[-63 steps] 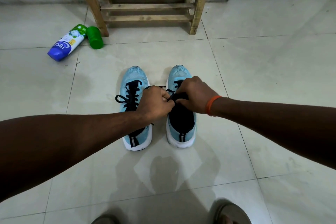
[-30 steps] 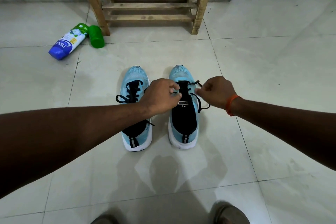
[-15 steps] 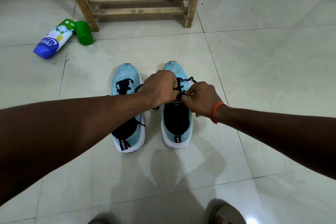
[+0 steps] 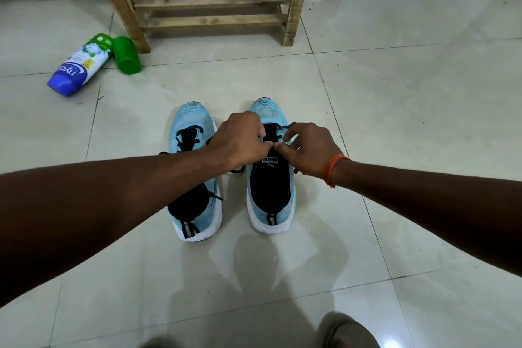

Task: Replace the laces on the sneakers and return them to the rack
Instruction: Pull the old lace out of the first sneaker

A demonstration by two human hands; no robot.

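1 white bottle (image 4: 79, 65) with a blue end is lying on its side on the pale tiled floor (image 4: 409, 93), and 1 green cup (image 4: 126, 55) is lying just beside its green end. A blurred foot (image 4: 348, 330) is showing at the bottom edge.

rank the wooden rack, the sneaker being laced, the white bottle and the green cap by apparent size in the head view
1. wooden rack, though cropped at the top
2. sneaker being laced
3. white bottle
4. green cap
The rack is farthest away, so truly larger still.

Soft, even light; glare on the floor (image 4: 392, 343) bottom right, edges bowed, nearest foot (image 4: 347, 330) perhaps blurred.
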